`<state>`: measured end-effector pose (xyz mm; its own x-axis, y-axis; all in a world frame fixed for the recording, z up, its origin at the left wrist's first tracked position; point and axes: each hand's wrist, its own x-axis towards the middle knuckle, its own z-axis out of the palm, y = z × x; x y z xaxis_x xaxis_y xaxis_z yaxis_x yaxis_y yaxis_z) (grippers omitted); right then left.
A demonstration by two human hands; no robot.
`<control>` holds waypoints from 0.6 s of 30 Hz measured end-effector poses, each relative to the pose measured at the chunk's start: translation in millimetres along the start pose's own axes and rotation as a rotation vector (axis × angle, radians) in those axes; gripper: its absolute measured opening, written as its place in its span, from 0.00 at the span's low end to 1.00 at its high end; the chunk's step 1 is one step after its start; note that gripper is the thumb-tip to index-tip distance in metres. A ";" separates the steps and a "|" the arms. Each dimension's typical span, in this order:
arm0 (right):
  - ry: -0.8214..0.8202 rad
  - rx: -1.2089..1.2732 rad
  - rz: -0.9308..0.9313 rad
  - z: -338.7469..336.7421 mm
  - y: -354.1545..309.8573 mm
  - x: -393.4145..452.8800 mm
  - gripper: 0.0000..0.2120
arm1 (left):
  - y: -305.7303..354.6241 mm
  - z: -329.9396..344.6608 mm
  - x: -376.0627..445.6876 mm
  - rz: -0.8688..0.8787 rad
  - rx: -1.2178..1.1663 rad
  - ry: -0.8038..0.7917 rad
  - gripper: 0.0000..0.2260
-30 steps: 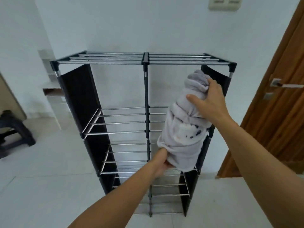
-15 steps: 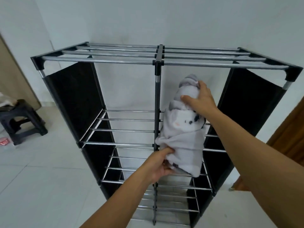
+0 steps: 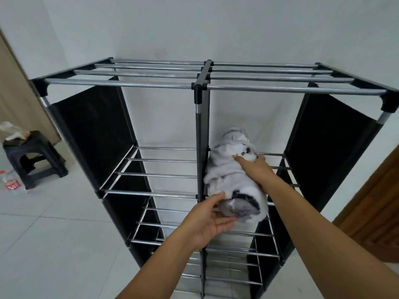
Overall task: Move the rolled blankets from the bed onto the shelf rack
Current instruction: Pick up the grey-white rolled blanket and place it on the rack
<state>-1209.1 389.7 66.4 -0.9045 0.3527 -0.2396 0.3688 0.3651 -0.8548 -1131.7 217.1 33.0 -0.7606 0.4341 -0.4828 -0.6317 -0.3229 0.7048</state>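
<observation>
A rolled white-and-grey blanket [image 3: 228, 175] lies lengthwise on the bars of the upper right compartment of the shelf rack [image 3: 151, 84], close to the centre post. My right hand [image 3: 253, 167] rests on top of the roll, fingers spread over it. Under the near end of the roll, my left hand [image 3: 210, 221] cups the cloth with its thumb on the side. The rack has black fabric side panels and metal bar shelves on several levels. The bed is out of view.
A black plastic stool [image 3: 32, 156] with a bag on it stands on the tiled floor at the left, with a plastic bottle [image 3: 10, 184] beside it. A wooden door [image 3: 371, 216] is at the right. A white wall is behind the rack.
I have moved closer to the rack. The blanket went from held upright in front of the rack to lying down on the upper right shelf bars, both hands still on it.
</observation>
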 end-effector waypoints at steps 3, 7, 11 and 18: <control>-0.045 0.153 0.054 -1.4 2.4 -0.3 0.54 | 6.4 5.0 0.9 -0.013 -0.096 0.019 0.14; -0.017 0.222 -0.036 4.1 0.9 4.0 0.46 | 11.7 10.2 1.9 0.013 -0.106 0.037 0.07; 0.034 0.163 -0.071 16.1 -5.6 -4.0 0.41 | 15.2 5.0 2.2 0.031 -0.156 0.072 0.06; 0.053 0.073 -0.028 15.5 5.8 2.7 0.37 | 0.2 -10.4 7.6 0.023 -0.101 0.066 0.08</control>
<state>-1212.8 379.4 53.7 -0.9010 0.3888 -0.1925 0.3253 0.3120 -0.8927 -1139.1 211.6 24.0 -0.7813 0.3702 -0.5024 -0.6231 -0.4172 0.6616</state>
